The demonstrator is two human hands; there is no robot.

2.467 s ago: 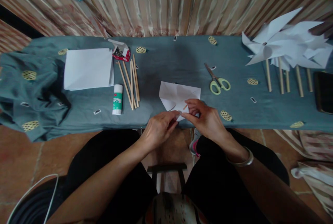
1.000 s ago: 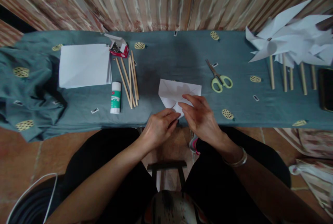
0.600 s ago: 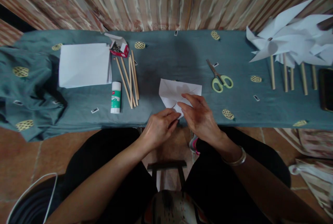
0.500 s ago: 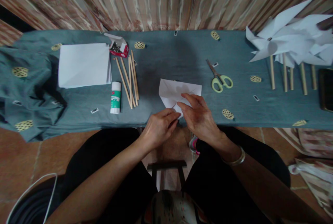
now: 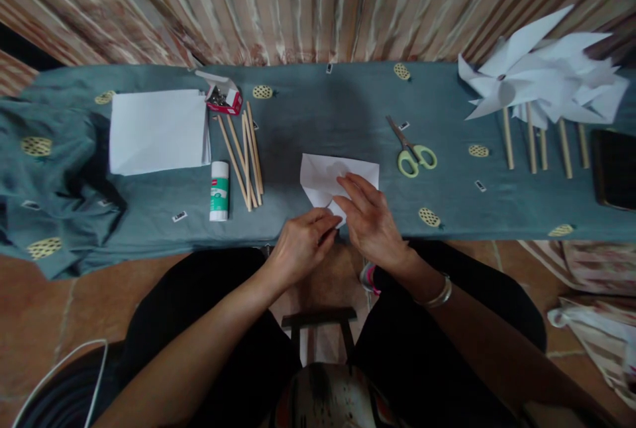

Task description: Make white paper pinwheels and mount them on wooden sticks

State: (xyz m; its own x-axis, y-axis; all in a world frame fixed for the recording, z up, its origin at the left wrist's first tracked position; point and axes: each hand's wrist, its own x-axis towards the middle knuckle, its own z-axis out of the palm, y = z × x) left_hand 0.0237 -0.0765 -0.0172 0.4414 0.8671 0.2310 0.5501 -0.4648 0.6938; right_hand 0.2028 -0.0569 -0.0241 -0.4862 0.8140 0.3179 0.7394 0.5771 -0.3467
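White, sharp-cornered paper (image 5: 318, 173) under hands (image 5: 304, 240)

pleated curtain (image 5: 318, 7): back | dark flat object (image 5: 616, 169): right edge | tiled floor (image 5: 34, 309): below

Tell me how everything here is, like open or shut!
White paper: partly bent over, pinched by left fingers
Right fingers: apart, over the paper
Scissors: blades look shut
Glue stick: lying, capped
Red box: open, metal bits inside
Wooden sticks: lying loose
Paper stack: flat
Pinwheels: assembled, overlapping
Cloth: bunched at left
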